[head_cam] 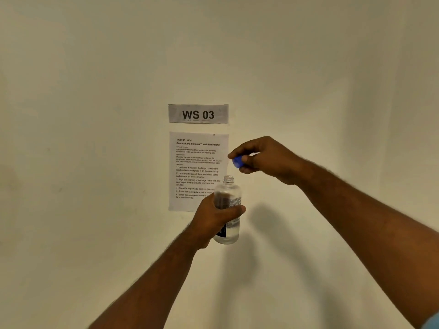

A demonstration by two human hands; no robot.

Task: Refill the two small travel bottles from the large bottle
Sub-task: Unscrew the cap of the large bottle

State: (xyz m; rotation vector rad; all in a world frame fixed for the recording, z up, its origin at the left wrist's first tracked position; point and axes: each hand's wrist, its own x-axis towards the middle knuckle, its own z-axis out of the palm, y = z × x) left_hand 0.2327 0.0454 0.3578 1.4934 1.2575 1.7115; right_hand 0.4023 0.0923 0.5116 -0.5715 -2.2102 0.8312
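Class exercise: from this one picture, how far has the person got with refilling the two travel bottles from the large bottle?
Done: the clear bottle is uncapped, its threaded neck bare. In hand: the left hand grips that bottle upright, and the right hand pinches the blue cap above it. Left: nothing is being poured, and no other bottle is in view, so filling and recapping appear still to come.

bottle point(227, 210) midsection hidden — sheet point(190, 172) corner too
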